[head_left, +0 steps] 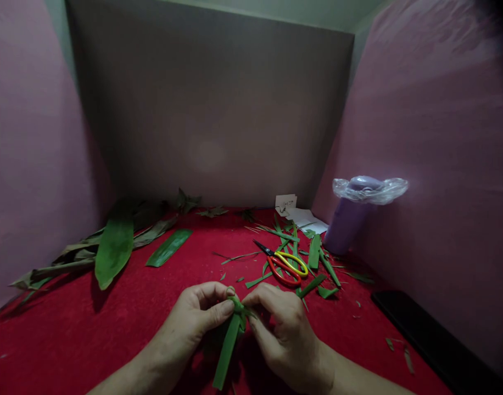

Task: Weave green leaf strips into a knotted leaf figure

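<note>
Hands (200,308) (284,332), two; knotted leaf (230,336), one.

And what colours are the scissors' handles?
One red handle, one yellow handle; the head view shows both.

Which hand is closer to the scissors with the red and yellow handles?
The right hand. It is just on the near side of the scissors; the left hand is farther away, off to their lower left.
</note>
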The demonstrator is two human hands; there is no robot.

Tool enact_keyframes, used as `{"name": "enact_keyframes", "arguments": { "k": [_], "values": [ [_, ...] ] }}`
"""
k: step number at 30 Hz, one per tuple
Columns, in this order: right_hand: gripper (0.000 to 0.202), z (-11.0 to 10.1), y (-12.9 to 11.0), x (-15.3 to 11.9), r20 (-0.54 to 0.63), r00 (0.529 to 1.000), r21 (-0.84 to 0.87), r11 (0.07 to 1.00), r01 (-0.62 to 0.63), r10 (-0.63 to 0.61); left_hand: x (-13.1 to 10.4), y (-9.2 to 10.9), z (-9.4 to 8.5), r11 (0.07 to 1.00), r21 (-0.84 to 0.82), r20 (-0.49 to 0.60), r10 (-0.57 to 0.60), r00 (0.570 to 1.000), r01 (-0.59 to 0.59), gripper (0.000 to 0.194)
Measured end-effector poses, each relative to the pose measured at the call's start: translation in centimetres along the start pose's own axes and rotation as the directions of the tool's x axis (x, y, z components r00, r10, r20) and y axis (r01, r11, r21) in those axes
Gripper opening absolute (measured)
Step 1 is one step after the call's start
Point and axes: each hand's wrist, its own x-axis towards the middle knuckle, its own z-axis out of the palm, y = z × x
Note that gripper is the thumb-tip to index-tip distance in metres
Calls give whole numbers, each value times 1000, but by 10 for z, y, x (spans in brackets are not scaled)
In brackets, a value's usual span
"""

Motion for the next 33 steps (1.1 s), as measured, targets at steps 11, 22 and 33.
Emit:
{"name": "enact_keyframes", "arguments": {
  "k": [11,22,33],
  "values": [
    [13,-1,2,-1,-2,995,-89,991,99,-100,1,-1,0,1000,5,33,27,999,-27,18],
    [22,-4,6,3,8,962,-165,948,270,-273,-1,4,1,991,123,18,58,998,-60,20],
    [18,-3,3,4,-62,951,-195,938,286,-303,-2,11,5,970,221,71,88,994,-102,20]
  ]
}}
